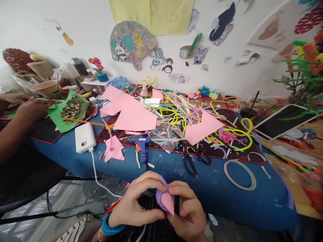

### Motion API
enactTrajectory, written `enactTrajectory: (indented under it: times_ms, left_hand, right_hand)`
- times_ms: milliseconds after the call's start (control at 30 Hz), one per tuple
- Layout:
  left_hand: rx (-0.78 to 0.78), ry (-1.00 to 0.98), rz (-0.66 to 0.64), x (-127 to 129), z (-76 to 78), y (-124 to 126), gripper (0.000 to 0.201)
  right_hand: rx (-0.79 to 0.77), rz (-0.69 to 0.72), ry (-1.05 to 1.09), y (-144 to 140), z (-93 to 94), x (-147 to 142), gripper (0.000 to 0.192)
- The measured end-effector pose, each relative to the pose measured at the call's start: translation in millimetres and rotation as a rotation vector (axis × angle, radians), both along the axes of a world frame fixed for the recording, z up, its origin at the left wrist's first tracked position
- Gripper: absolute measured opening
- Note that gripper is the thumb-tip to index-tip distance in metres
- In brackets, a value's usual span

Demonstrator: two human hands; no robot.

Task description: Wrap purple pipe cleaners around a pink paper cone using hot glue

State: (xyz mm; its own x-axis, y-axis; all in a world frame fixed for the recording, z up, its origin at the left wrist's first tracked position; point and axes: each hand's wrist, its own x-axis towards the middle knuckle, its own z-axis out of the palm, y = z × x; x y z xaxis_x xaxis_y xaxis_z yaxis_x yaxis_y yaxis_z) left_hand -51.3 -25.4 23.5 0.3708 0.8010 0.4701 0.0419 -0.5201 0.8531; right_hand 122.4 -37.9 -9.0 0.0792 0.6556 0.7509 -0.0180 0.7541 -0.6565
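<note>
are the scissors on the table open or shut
Open: the scissors lie flat on the blue table, their two black handle loops spread apart.

Glue gun (140, 145), scissors (191, 158), pink paper (135, 116)

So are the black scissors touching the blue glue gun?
Apart. The head view shows the scissors lying to the right of the glue gun, with bare blue tablecloth between them.

White wall (88, 27) with stickers behind a blue-covered table (217, 188).
</note>
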Motion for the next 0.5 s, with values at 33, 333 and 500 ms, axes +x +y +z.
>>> enactTrajectory:
  times_ms: [33,333,500]
  left_hand:
    - [0.001,-0.006,0.027,2,-2.4,-1,0.035]
    - [-0.016,-0.123,0.131,13,-5.7,1,0.025]
    - [0.027,-0.112,0.168,15,-8.2,0,0.028]
  right_hand:
    - [-0.014,0.014,0.009,0,-0.1,1,0.021]
    - [-0.148,0.106,0.084,-3,-2.7,1,0.018]
    - [-0.163,0.076,0.047,-4,-0.9,1,0.019]
